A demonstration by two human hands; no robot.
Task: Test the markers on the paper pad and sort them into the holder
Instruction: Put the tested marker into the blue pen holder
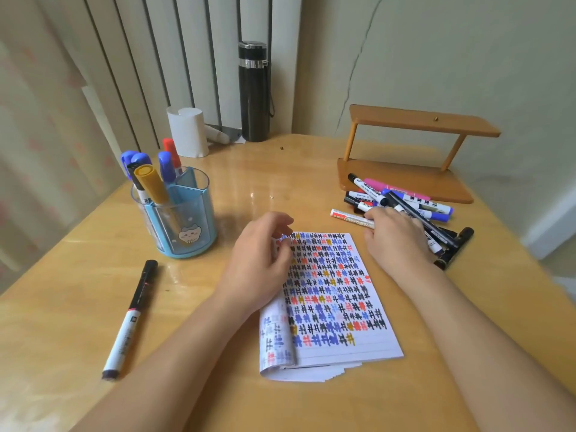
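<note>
Person's right hand (pixel 396 236) curled, thumb and fingers pinching silver marker (pixel 350 218) at near edge of marker pile (pixel 416 203), just right of paper pad (pixel 338 296). Person's left hand (pixel 260 260) loosely curled, resting on pad's folded-back pages; pinching page or not, cannot tell. holder (pixel 202 219) stands left of it.

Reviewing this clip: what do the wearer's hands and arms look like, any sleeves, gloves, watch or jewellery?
The left hand and right hand are bare: no gloves, rings, watch or bracelet visible. The left forearm and right forearm are uncovered down to the frame's bottom edge; no sleeve shows.
</note>
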